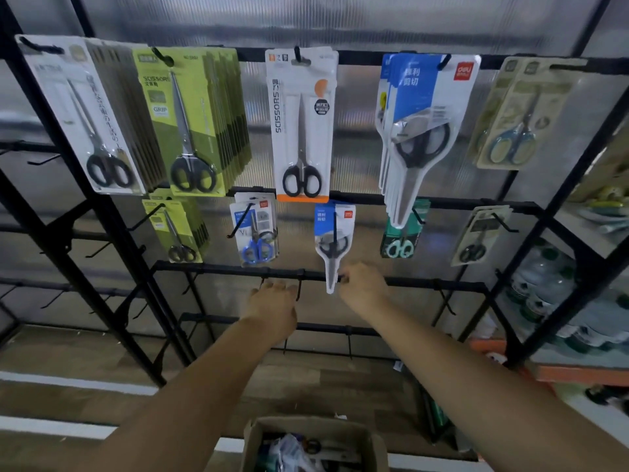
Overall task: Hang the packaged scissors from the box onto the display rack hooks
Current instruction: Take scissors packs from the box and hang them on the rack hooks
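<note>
- The blue-and-white scissors pack [334, 240] is seen hanging on a hook of the second row of the display rack [340, 199], in the middle column; its pointed lower tip is pinched by the fingers of the right hand [362, 284], presumably so that the card can be steadied or drawn straight on the hook rather than left swinging.
- The left hand [272, 306] is held out just beside the bare hook [299, 287] on the third bar, with fingers relaxed and nothing gripped; whether the bar itself is touched cannot be told; the hand is judged to be placed there for balance or to mark the next free hook.
- The cardboard box [316, 444] is set on the floor directly below the arms, close to the rack, so that further packs can be reached without stepping away; more packaged goods are seen inside it, though they are too blurred to be counted.
- The upper row is filled by kind: grey packs [88, 117], green packs [190, 124], a white pack [301, 124], taller blue packs [422, 131] and beige packs [514, 114]; like is hung with like, which explains why the held pack is placed under matching blue cards.
- The lower bars carry empty hooks; the task is judged partly done.
</note>
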